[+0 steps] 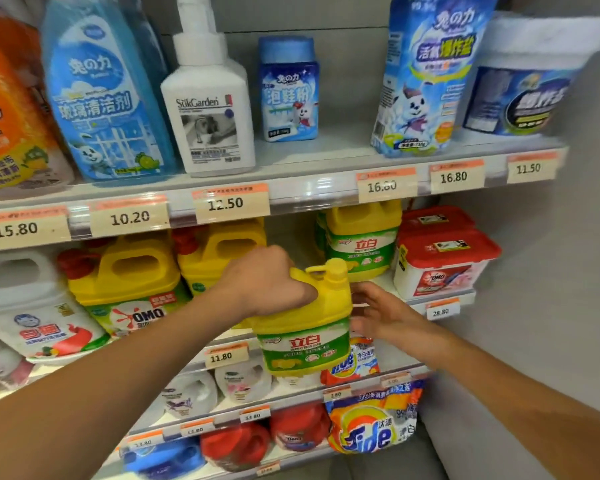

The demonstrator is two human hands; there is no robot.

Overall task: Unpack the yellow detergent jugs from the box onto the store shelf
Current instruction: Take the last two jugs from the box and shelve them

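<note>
My left hand (264,282) grips the handle of a yellow detergent jug (305,330) with a green and white label, holding it upright in front of the middle shelf (413,301). My right hand (381,313) is at the jug's right side with fingers spread, touching or nearly touching it. A matching yellow jug (362,244) stands on that shelf behind it. The box is not in view.
Larger yellow OMO jugs (129,282) with red caps stand left on the same shelf, and red-lidded white tubs (444,261) to the right. Blue and white bottles fill the upper shelf (291,188). Tide bags (371,427) and red bottles sit on lower shelves.
</note>
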